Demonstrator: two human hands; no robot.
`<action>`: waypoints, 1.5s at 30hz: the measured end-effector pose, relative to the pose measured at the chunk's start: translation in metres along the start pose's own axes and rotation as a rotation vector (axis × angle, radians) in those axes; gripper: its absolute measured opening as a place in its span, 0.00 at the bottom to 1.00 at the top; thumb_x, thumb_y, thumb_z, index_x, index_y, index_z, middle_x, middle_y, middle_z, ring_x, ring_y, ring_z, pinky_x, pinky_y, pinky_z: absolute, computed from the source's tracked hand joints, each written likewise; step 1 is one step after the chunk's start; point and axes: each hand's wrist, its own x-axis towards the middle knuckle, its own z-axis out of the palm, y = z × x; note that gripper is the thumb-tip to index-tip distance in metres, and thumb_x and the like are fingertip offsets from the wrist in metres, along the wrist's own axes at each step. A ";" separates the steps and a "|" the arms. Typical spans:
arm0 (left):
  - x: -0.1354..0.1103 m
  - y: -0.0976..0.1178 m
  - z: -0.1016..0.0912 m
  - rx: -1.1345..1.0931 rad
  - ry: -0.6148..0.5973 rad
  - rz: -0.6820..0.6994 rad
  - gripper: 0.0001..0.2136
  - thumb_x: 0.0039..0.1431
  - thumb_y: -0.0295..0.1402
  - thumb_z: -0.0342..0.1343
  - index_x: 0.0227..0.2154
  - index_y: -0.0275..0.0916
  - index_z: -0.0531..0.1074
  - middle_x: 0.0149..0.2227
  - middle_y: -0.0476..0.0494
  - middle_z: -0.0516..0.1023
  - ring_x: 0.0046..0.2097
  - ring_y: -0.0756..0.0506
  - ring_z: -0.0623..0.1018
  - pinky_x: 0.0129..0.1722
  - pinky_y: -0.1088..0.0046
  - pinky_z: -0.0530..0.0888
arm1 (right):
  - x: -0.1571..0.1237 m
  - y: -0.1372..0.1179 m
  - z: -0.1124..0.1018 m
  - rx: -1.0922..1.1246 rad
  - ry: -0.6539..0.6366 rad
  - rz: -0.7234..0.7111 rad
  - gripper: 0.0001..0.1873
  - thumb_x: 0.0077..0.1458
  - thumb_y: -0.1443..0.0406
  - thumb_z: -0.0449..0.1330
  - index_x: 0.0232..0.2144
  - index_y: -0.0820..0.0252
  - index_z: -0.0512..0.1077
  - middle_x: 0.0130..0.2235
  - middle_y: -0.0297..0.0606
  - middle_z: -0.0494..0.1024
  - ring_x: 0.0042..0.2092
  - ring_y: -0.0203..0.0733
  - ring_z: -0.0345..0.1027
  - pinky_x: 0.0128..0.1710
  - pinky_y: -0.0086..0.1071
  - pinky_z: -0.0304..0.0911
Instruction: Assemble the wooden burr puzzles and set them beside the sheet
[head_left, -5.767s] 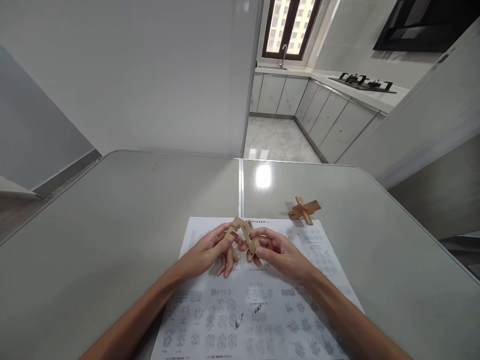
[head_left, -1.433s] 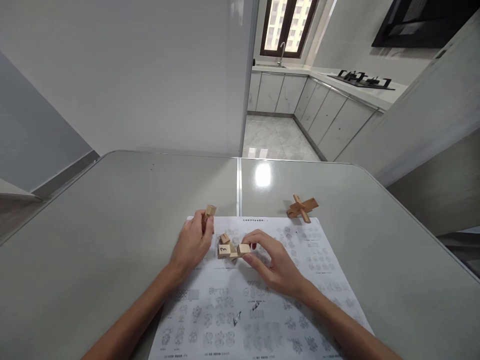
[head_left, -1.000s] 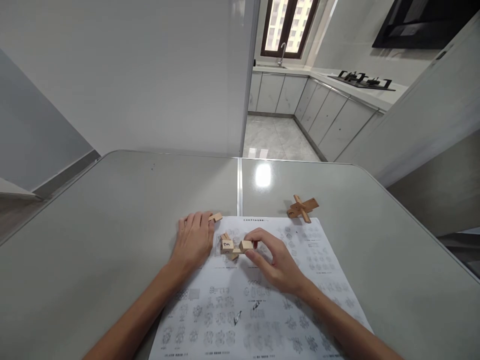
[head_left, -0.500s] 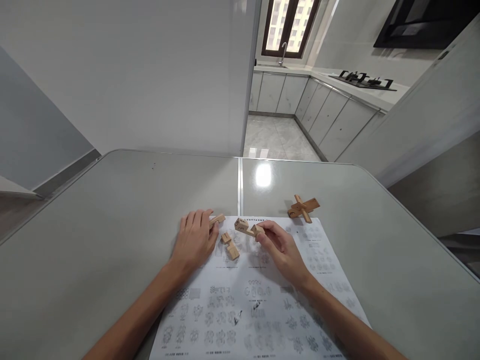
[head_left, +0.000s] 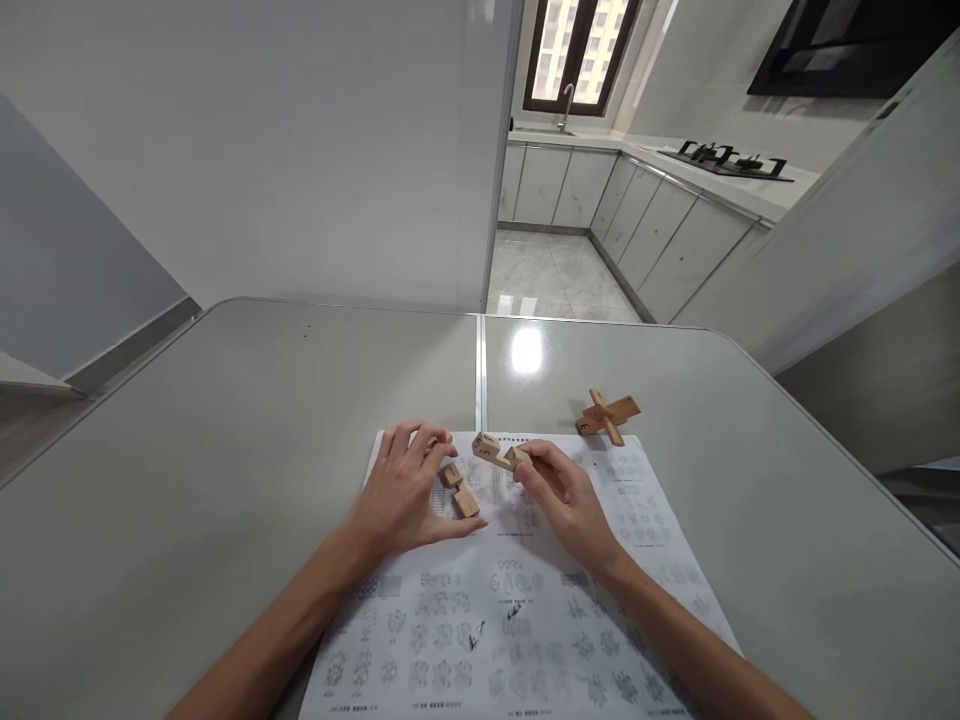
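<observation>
My right hand [head_left: 564, 498] pinches one end of a notched wooden puzzle piece [head_left: 487, 447] between thumb and fingers, above the printed sheet. Dark marks show on the piece's free end. A second notched puzzle piece [head_left: 466, 501] lies on the sheet, with my left hand [head_left: 406, 490] spread open around it, thumb below and fingers above. Whether the fingers touch it I cannot tell. A third wooden piece [head_left: 448, 438] is mostly hidden behind the left fingertips.
A printed sheet [head_left: 525, 640] with puzzle diagrams lies on the grey table [head_left: 187, 480]. At the sheet's far right corner sits a cross-shaped assembly of darker wooden pieces [head_left: 609, 414]. A metal seam [head_left: 481, 370] runs across the tabletop.
My left hand has moved right from the third piece and spread its thumb and fingers around the piece on the sheet. The right hand and its piece have barely moved.
</observation>
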 end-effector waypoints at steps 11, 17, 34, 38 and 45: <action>0.001 0.003 0.001 -0.235 0.070 -0.013 0.27 0.60 0.41 0.70 0.59 0.44 0.67 0.52 0.40 0.82 0.53 0.36 0.80 0.54 0.56 0.76 | 0.001 0.000 0.000 0.006 -0.008 0.002 0.13 0.70 0.53 0.60 0.43 0.54 0.75 0.37 0.36 0.74 0.40 0.43 0.70 0.42 0.34 0.68; -0.003 0.007 0.004 -0.328 0.134 -0.099 0.29 0.57 0.38 0.72 0.59 0.45 0.67 0.51 0.42 0.82 0.51 0.38 0.82 0.51 0.58 0.80 | 0.001 -0.004 0.001 0.006 -0.018 0.003 0.13 0.70 0.52 0.60 0.41 0.54 0.74 0.36 0.35 0.73 0.38 0.42 0.69 0.42 0.34 0.67; -0.002 0.012 0.001 -0.657 0.010 -0.263 0.30 0.55 0.39 0.74 0.57 0.47 0.67 0.56 0.42 0.81 0.55 0.39 0.81 0.58 0.54 0.78 | -0.002 0.000 0.004 -0.104 0.004 -0.070 0.12 0.69 0.55 0.61 0.49 0.54 0.76 0.37 0.37 0.79 0.39 0.44 0.74 0.43 0.38 0.71; 0.001 0.013 -0.002 -0.705 -0.022 -0.258 0.29 0.55 0.41 0.74 0.56 0.47 0.68 0.53 0.42 0.82 0.54 0.39 0.82 0.57 0.56 0.79 | -0.002 -0.002 0.005 -0.144 0.007 -0.124 0.10 0.68 0.59 0.63 0.50 0.52 0.77 0.39 0.37 0.81 0.39 0.44 0.74 0.41 0.39 0.73; 0.003 0.016 -0.007 -0.731 -0.036 -0.244 0.26 0.56 0.41 0.72 0.54 0.45 0.69 0.51 0.43 0.82 0.51 0.41 0.83 0.52 0.60 0.81 | -0.003 -0.002 0.009 -0.206 -0.053 -0.305 0.12 0.69 0.68 0.60 0.51 0.49 0.77 0.48 0.39 0.84 0.44 0.44 0.77 0.39 0.39 0.74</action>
